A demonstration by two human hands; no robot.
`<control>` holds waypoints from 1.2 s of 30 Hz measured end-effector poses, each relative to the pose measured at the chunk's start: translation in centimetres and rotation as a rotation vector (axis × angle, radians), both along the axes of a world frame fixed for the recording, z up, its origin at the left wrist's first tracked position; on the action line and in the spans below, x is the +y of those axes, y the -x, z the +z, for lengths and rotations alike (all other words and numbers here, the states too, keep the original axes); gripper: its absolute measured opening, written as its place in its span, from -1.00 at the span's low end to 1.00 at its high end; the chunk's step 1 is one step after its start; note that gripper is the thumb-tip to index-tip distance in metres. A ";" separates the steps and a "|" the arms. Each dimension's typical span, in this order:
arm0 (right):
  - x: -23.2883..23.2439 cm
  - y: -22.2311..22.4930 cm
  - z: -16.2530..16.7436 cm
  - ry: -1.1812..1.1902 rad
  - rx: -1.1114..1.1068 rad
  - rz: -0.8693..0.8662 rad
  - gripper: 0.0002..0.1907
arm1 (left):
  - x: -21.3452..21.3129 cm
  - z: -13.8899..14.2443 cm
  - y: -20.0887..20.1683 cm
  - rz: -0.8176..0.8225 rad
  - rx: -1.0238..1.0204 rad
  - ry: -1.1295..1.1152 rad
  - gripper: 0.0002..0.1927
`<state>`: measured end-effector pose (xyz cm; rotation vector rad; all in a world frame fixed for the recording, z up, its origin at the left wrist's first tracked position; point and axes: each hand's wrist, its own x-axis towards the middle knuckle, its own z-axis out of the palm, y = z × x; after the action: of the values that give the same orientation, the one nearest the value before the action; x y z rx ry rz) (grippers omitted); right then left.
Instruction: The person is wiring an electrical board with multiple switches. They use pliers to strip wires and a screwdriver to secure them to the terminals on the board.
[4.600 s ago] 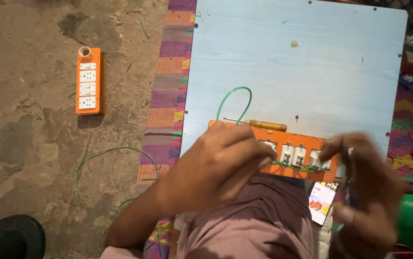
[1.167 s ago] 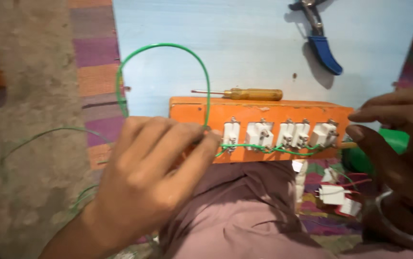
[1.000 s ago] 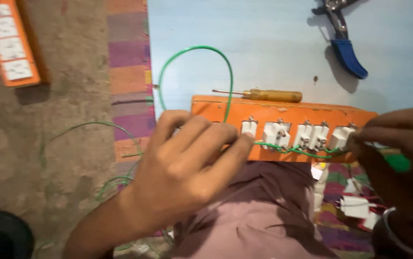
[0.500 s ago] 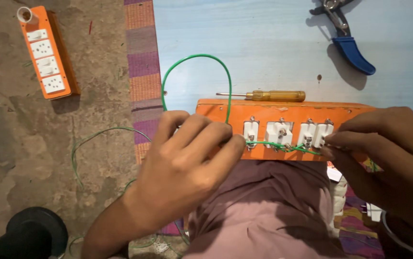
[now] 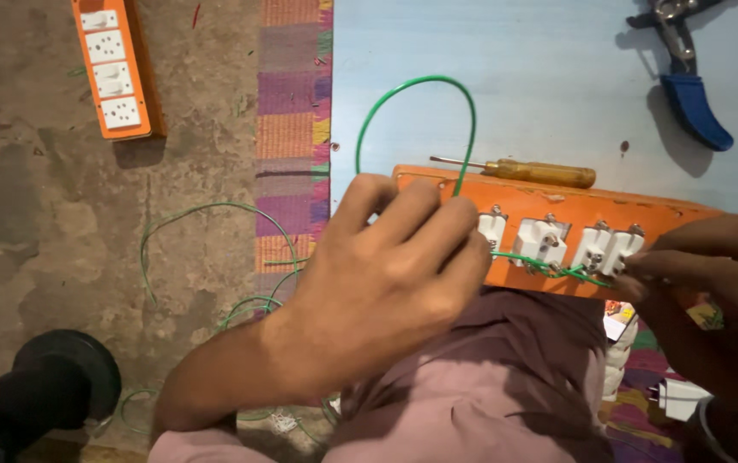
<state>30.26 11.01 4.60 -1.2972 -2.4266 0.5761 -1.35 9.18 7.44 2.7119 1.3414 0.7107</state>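
The left hand (image 5: pixel 377 283) lies curled over the left end of the orange board (image 5: pixel 557 214), which rests across the lap at the near edge of the blue panel (image 5: pixel 515 77), while the right hand (image 5: pixel 712 291) pinches the green wire (image 5: pixel 549 267) with narrowed fingertips at the rightmost white socket (image 5: pixel 617 249). The wire already runs along the row of sockets and loops up on the far side. Whether every terminal is tightened is hard to tell, and the screwdriver (image 5: pixel 523 171) just beyond the board lies untouched, as do the pliers (image 5: pixel 686 77) far right.

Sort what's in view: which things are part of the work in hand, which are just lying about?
In use: orange socket board, green wire, left hand, right hand.
Lying about: screwdriver, blue-handled pliers, finished orange extension board, black round object.
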 end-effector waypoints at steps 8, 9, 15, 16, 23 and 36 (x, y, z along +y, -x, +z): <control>-0.5 -1.5 -1.1 0.047 -0.065 0.005 -0.75 | 0.8 0.5 -0.4 -0.002 -0.044 -0.058 -0.89; -0.5 -1.6 -1.1 0.041 -0.062 0.017 -0.75 | 0.9 0.6 -0.4 0.003 -0.051 -0.083 -0.89; -0.1 -1.9 -1.2 0.011 -0.064 0.055 -0.75 | 1.0 0.4 -0.5 0.022 -0.045 -0.101 -0.88; -0.1 -1.9 -1.3 0.005 -0.063 0.059 -0.74 | 0.9 0.3 -0.5 0.014 -0.042 -0.077 -0.87; -0.5 -1.6 -1.3 0.047 -0.051 0.031 -0.73 | 0.8 0.1 -0.4 0.004 -0.031 -0.069 -0.86; -0.5 6.7 2.8 -0.142 -0.039 0.066 -0.74 | 0.8 -0.4 -0.6 0.006 -0.052 -0.026 -0.86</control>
<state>23.53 10.47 7.43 -1.1859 -2.4997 0.3903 -0.77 9.96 7.06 2.6902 1.3385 0.7994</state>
